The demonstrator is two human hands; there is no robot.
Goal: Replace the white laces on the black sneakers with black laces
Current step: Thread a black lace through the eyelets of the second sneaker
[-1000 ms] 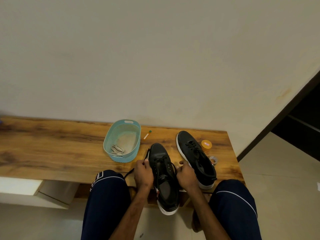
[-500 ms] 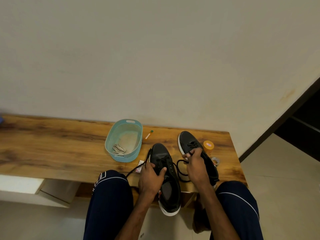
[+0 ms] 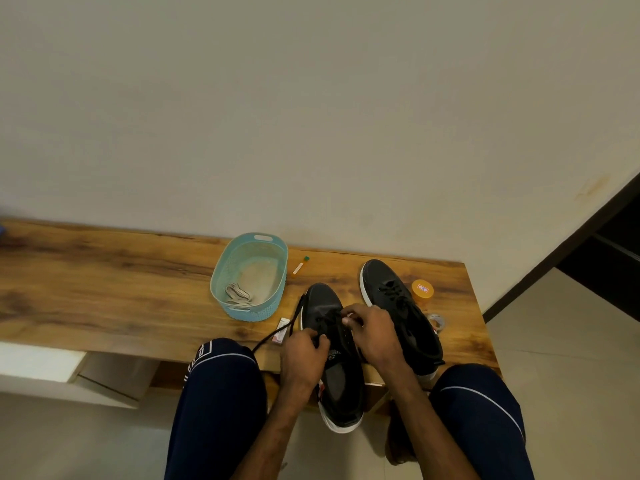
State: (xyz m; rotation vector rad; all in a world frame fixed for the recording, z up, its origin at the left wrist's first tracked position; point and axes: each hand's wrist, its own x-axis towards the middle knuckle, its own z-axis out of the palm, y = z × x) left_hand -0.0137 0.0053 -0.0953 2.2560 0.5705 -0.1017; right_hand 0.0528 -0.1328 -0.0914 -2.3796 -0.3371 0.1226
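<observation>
A black sneaker (image 3: 337, 382) with a white sole lies on the front edge of the wooden bench (image 3: 104, 289), heel hanging over toward me. My left hand (image 3: 303, 355) grips its left side and pinches the black lace (image 3: 277, 332), whose loose end trails left over my knee. My right hand (image 3: 372, 332) pinches the lace over the eyelets near the tongue. The second black sneaker (image 3: 398, 303), with black laces in it, rests to the right on the bench. White laces (image 3: 237, 294) lie in the teal basket (image 3: 275, 299).
A small orange-and-green stick (image 3: 299, 266) lies behind the basket. An orange round tin (image 3: 422, 289) and a tape roll (image 3: 437, 321) sit right of the sneakers. A small white packet (image 3: 281, 330) lies by the lace. A wall stands behind the bench; my knees flank the shoe.
My right hand came back from the right, where it held a loop of lace out, to the eyelets of the near sneaker. My left hand shifted slightly along the shoe's left side.
</observation>
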